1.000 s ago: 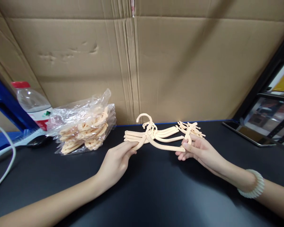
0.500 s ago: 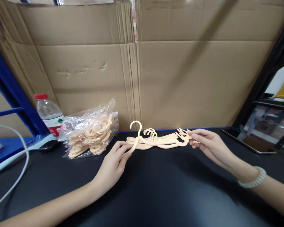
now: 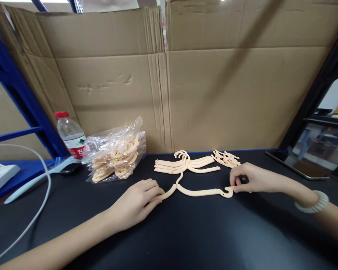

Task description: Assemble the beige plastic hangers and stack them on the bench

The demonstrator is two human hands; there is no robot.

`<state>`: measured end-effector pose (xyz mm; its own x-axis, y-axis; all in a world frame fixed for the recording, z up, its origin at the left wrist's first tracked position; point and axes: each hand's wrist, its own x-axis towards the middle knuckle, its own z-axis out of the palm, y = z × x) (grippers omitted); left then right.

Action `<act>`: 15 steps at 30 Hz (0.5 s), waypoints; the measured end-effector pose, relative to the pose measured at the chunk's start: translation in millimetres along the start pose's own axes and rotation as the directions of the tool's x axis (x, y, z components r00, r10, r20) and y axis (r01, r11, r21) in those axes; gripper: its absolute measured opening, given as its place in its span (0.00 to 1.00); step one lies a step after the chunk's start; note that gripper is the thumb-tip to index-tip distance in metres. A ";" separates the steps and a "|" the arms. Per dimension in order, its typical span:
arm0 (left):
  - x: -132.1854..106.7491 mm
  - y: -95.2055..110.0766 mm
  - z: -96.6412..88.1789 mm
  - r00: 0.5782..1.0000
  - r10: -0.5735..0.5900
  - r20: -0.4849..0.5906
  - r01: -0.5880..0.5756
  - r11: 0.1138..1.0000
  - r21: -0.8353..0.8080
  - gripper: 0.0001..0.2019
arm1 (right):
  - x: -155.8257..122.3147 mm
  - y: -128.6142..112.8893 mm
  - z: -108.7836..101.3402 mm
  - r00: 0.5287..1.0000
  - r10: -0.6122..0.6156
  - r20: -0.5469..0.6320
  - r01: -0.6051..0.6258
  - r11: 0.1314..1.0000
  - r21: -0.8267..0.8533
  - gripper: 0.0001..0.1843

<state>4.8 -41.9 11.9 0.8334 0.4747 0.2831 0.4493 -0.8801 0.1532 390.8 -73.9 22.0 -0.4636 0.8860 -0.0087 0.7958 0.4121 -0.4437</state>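
Observation:
A cream plastic clothes hanger (image 3: pixel 198 193) lies low over the black tabletop, its hook pointing toward the back. My left hand (image 3: pixel 139 198) is closed on the hanger's left arm, hiding that end. At the other end is a small hooked cream piece (image 3: pixel 228 192), which my right hand (image 3: pixel 243 178) pinches between thumb and fingers. The piece meets the tip of the hanger's right arm; whether they are joined I cannot tell. Behind the hanger lies a stack of similar hangers (image 3: pixel 201 163), and a pile of small cream pieces (image 3: pixel 227 159) sits to its right.
A clear plastic bag (image 3: pixel 116 155) full of cream parts stands back left, beside a red-capped bottle (image 3: pixel 73 137). A black mouse (image 3: pixel 71 168) and a white cable (image 3: pixel 46 168) are further left. A flat tablet-like device (image 3: pixel 295 165) lies at the right. Cardboard (image 3: pixel 228 93) walls the back.
Both hands have brought the hanger toward me, off the stack and down near the tabletop. Its hook has tipped from upright to lying back. The stack and small pieces are now uncovered.

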 end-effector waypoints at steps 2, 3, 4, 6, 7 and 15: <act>-0.8 -1.9 -0.7 1.000 0.001 -0.002 -0.001 1.000 0.023 0.11 | 1.4 3.1 2.0 1.000 0.010 -0.027 -0.011 1.000 -0.017 0.10; -1.2 -3.0 -0.5 1.000 0.000 -0.006 0.000 1.000 0.031 0.11 | 2.1 4.1 2.5 0.999 0.008 -0.046 -0.009 1.000 -0.027 0.11; -1.4 -4.2 -0.2 1.000 -0.003 -0.012 0.003 0.999 0.034 0.11 | 2.6 4.8 2.7 0.998 0.001 -0.064 -0.003 0.999 -0.033 0.12; -1.4 -6.4 0.4 0.999 -0.017 -0.034 0.018 1.000 0.016 0.11 | 3.3 6.1 1.4 0.996 -0.011 -0.084 0.009 1.000 -0.023 0.13; -1.3 -7.6 0.4 0.998 -0.025 -0.051 0.025 1.000 -0.001 0.10 | 3.4 7.2 0.1 0.995 -0.011 -0.099 0.010 1.000 -0.014 0.14; 2.7 -26.9 -0.9 0.980 -0.087 -0.180 0.083 0.996 -0.028 0.10 | 1.8 38.3 -13.9 0.859 0.141 -0.492 -0.261 0.948 -0.184 0.14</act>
<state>-5.3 -17.0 9.5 0.7197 0.5417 0.4343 0.5080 -0.8372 0.2025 425.9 -53.5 17.5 -0.0941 0.9239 0.3709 0.9470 0.1981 -0.2531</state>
